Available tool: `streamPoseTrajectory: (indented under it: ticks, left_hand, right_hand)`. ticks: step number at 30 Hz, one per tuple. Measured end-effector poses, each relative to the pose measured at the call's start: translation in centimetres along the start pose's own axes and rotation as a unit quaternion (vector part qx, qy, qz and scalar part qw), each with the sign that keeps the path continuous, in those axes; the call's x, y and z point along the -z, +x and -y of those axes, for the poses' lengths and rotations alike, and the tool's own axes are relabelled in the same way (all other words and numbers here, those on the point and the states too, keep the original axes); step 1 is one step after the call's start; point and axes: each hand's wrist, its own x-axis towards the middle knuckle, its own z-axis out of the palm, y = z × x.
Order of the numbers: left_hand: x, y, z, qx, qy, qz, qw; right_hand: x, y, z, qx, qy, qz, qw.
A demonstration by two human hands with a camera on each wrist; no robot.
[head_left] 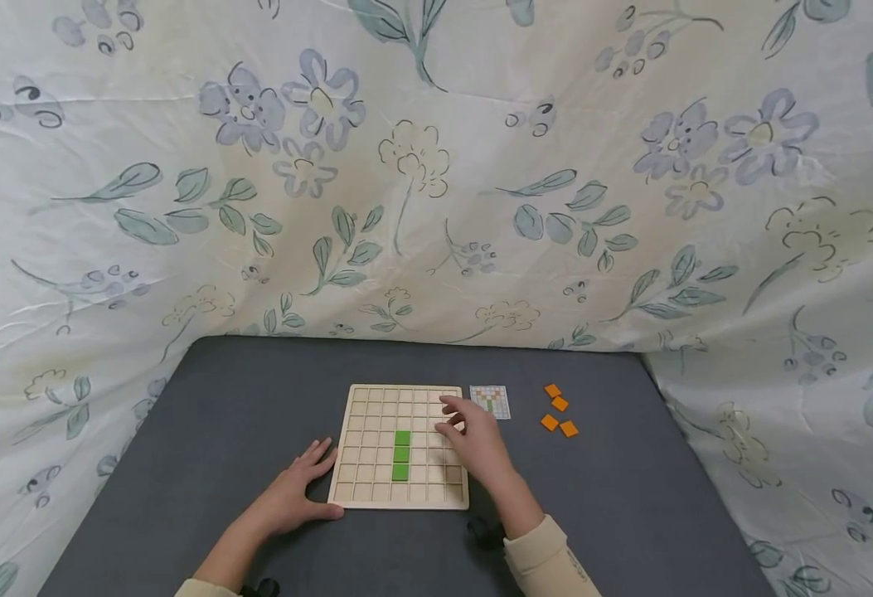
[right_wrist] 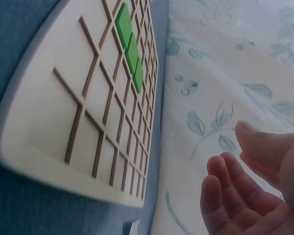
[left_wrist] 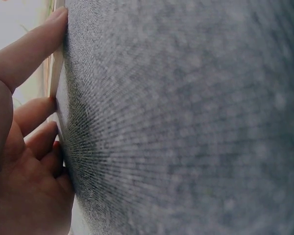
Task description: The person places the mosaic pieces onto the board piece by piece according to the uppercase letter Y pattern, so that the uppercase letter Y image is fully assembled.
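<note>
A light wooden grid board (head_left: 369, 493) lies on the grey table. Three green square tiles (head_left: 402, 454) form a column near its middle, also visible as green tiles (right_wrist: 132, 54) in the right wrist view. My left hand (head_left: 290, 493) rests at the board's left side, thumb at the near corner and fingers along the edge. In the left wrist view the fingertips (left_wrist: 56, 17) meet the board's rim. Over the right part of the board, my right hand (head_left: 477, 439) hovers with fingers bent loosely. Its thumb and fingers (right_wrist: 213, 196) are apart, with nothing between them.
Just right of the board's far corner lies a small printed pattern card (head_left: 490, 402). Several orange square tiles (head_left: 559, 404) are scattered farther right on the table (head_left: 630, 497). A floral cloth (head_left: 436, 249) hangs behind and around the table.
</note>
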Motion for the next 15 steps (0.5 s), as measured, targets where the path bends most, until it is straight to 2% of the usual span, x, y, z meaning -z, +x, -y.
streamPoseTrajectory:
  ticks: [5, 15]
  left_hand:
    - [0.0, 0.1, -0.1, 0.001, 0.002, 0.0, 1.0]
    - [0.1, -0.2, -0.2, 0.002, 0.004, 0.0, 1.0]
  right_hand:
    - [1.0, -0.4, -0.6, -0.026, -0.005, -0.014, 0.9995]
    - [2.6, -1.1, -1.7, -0.045, -0.015, -0.053, 0.9975]
